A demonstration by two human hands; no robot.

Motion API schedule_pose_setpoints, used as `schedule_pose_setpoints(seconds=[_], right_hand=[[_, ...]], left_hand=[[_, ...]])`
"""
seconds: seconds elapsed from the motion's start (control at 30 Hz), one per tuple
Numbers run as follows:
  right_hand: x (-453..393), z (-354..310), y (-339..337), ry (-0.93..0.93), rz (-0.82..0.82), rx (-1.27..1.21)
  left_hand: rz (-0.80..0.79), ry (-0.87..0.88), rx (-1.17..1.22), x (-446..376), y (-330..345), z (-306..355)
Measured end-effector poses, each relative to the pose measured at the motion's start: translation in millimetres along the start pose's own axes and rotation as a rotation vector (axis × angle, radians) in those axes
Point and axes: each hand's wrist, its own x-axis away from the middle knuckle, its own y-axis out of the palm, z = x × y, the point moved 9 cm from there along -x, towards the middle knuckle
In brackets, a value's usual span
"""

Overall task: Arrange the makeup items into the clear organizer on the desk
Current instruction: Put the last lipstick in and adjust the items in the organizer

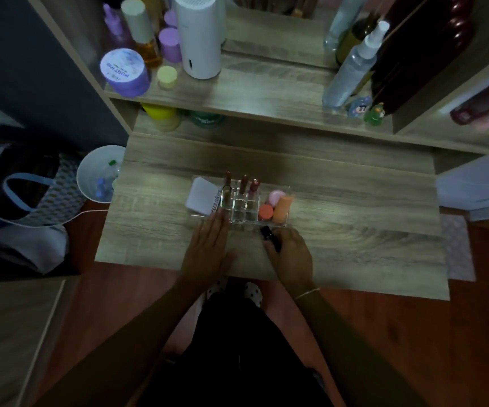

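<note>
At the near edge of the wood-grain desk, the right hand closes round a small black tube, tip aimed at the clear plastic organizer, likely for slotting. The left hand lies flat and empty against the organizer's front, probably steadying it. Already inside: three upright lip tubes, an orange sponge, a white packet.

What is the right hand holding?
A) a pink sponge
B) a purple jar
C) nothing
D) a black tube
D: the right hand grips a black tube just in front of the organizer, while the pink sponge sits inside it and the purple jar stays on the shelf.
</note>
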Motion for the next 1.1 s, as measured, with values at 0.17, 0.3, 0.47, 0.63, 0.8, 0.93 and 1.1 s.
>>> schedule_pose_setpoints(seconds=[0.17, 0.3, 0.47, 0.63, 0.8, 0.93, 1.1], right_hand=[[2, -3, -6, 0.013, 0.011, -0.087], [-1, -23, -23, -0.027, 0.096, -0.218], [-18, -65, -41, -0.126, 0.201, -0.361], [-32, -86, -32, -0.162, 0.146, -0.384], [-36, -84, -14, -0.193, 0.083, -0.200], [-41, -90, -13, -0.224, 0.076, -0.140], [-46, -94, -14, -0.225, 0.063, -0.093]], left_hand=[[-0.021, -0.017, -0.028, -1, 8, -5], [-0.022, -0.023, -0.036, -2, 8, -7], [-0.016, -0.014, -0.011, -2, 4, -4], [-0.005, -0.006, 0.012, -2, -1, -3], [0.012, 0.011, 0.006, -2, -2, -3], [0.013, 0.008, 0.026, -2, 0, -5], [0.028, 0.011, 0.048, -1, -5, -2]])
